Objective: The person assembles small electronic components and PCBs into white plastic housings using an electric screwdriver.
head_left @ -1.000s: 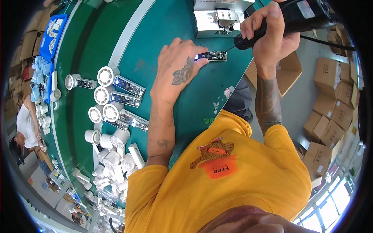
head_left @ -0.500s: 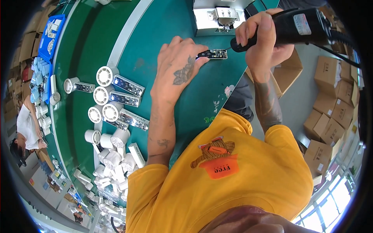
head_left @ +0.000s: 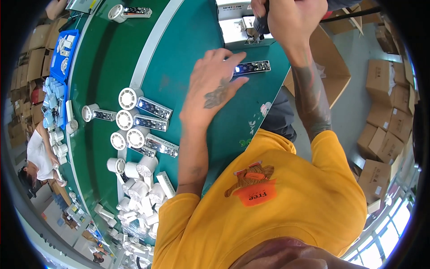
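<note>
Handheld fans [head_left: 129, 98] lay at nine o'clock on the bench [head_left: 172, 58]. Toward twelve, the left hand [head_left: 210, 83] spread its fingers around one end of a lit circuit board [head_left: 254, 67] lying at one o'clock; beyond, the right hand [head_left: 293, 20] gripped a black electric screwdriver [head_left: 262, 25] in curled fingers.

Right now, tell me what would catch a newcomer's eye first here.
Most likely the bright yellow T-shirt filling the lower middle. Next, probably, the bright white light on the dark circuit board by the left hand, on the green table, with the right hand holding a black tool above. The white parts heaped left of centre also stand out.
</note>
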